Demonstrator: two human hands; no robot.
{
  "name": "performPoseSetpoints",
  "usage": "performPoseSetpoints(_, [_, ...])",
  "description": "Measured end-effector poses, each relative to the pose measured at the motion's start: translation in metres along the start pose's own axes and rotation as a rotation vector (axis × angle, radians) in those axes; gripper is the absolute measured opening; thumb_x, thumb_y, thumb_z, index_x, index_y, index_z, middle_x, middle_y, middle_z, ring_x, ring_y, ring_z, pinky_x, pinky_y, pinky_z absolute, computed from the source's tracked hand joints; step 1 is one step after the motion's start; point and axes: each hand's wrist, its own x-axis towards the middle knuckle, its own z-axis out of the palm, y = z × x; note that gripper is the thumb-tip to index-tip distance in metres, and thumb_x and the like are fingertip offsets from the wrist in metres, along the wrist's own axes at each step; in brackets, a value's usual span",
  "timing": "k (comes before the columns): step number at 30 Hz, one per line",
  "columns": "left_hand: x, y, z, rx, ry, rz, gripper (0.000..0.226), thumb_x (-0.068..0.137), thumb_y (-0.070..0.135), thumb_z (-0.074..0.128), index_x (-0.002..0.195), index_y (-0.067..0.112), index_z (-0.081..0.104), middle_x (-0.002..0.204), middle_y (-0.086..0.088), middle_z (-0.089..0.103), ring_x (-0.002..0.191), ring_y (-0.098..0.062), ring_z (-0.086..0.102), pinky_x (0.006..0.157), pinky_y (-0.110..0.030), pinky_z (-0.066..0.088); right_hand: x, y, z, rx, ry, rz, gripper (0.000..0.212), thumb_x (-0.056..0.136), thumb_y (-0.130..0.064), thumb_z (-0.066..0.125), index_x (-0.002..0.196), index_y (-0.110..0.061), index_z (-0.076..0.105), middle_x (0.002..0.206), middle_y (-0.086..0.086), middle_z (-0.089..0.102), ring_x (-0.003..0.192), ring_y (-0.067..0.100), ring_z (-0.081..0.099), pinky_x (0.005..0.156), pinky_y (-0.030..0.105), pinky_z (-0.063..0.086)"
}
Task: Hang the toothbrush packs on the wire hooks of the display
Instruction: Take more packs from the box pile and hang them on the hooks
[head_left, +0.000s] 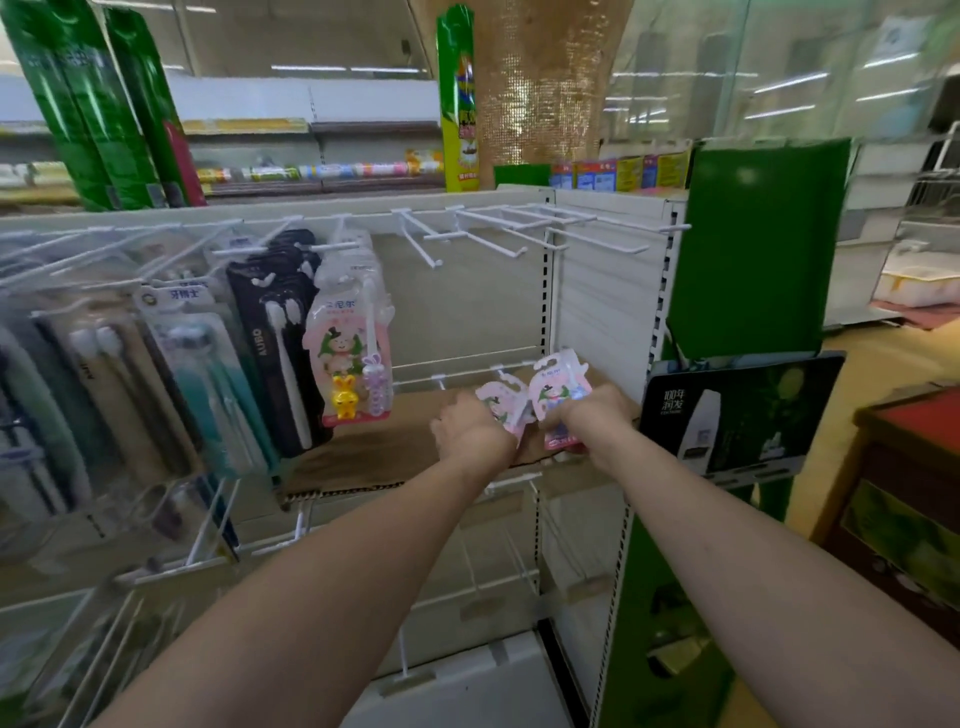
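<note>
Single head view, looking forward and down over both forearms, close to display (602, 291) with wire hooks (483, 228).

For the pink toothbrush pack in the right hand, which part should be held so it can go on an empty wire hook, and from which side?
Hold the pink toothbrush pack by its lower half, as the right hand does now, coming from below. Its top edge, where the hang hole probably is, points up and stays free. The empty wire hooks stick out toward the person, so a low grip leaves the top clear to slide on.

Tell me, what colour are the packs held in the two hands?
Mostly pink and white, seen in the head view: left pack, right pack.
</note>
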Motion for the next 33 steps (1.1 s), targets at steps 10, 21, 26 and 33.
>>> performPoseSetpoints(10, [-0.055,-0.039,-0.044,-0.418,-0.051,-0.027,0.028,0.081,0.023,0.065,0.108,0.020,0.056,0.111,-0.009,0.068,0.098,-0.033,0.066,0.088,-0.044,0.060,-0.063,0.006,0.018,0.305,-0.058,-0.132,0.086,0.028,-0.011,0.087,0.111,-0.014,0.062,0.097,0.006,0.075,0.082,0.027,0.075,0.069,0.043,0.064])
performPoseSetpoints(21, [-0.091,-0.096,-0.087,-0.665,0.118,0.028,0.042,0.086,0.013,0.076,0.119,0.022,0.050,0.112,-0.001,0.062,0.090,-0.019,0.064,0.051,-0.030,0.057,-0.130,0.014,0.027,0.359,-0.067,-0.178,0.071,0.068,0.005,0.086,0.123,-0.016,0.045,0.111,0.004,0.063,0.097,0.025,0.069,0.063,0.031,0.053])
performPoseSetpoints(26, [-0.088,-0.090,-0.115,-0.783,0.123,0.106,0.048,0.081,0.007,0.076,0.119,0.026,0.052,0.109,0.002,0.066,0.101,-0.023,0.069,0.082,-0.049,0.063,-0.139,0.011,0.038,0.344,-0.132,-0.198,0.066,0.070,0.007,0.084,0.119,-0.015,0.045,0.112,0.009,0.063,0.091,0.030,0.072,0.062,0.031,0.059])
performPoseSetpoints(33, [-0.058,-0.070,-0.124,-0.843,0.165,0.133,0.046,0.087,0.001,0.072,0.121,0.024,0.052,0.106,0.003,0.065,0.093,-0.013,0.066,0.080,-0.040,0.061,-0.121,-0.006,0.047,0.324,-0.203,-0.267,0.068,0.068,0.006,0.085,0.119,-0.018,0.045,0.112,0.007,0.062,0.093,0.029,0.072,0.074,0.049,0.064])
